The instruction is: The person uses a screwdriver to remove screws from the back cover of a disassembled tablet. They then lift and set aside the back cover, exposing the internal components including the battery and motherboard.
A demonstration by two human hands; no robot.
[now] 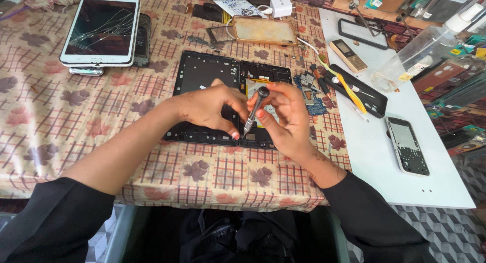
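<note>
Screwdriver [255,110] is pinched in the right hand [283,116], tip down on the opened black tablet [202,75] lying on the patterned tablecloth [76,116]. Left hand [207,107] presses on the frame, fingertips curled near the tip, holding nothing. 1 cracked white tablet [100,29] sits far left.

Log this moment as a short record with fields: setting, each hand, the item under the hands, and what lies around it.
setting: table with a checked floral cloth, white board at its right
left hand: rests on the opened tablet, fingertips by the screwdriver tip
right hand: grips a small screwdriver, tilted, tip down on the tablet's lower edge
opened tablet: black, back off, insides showing
nearby: white tablet with cracked screen, blue circuit board, white phone frame, clear bottle
</note>
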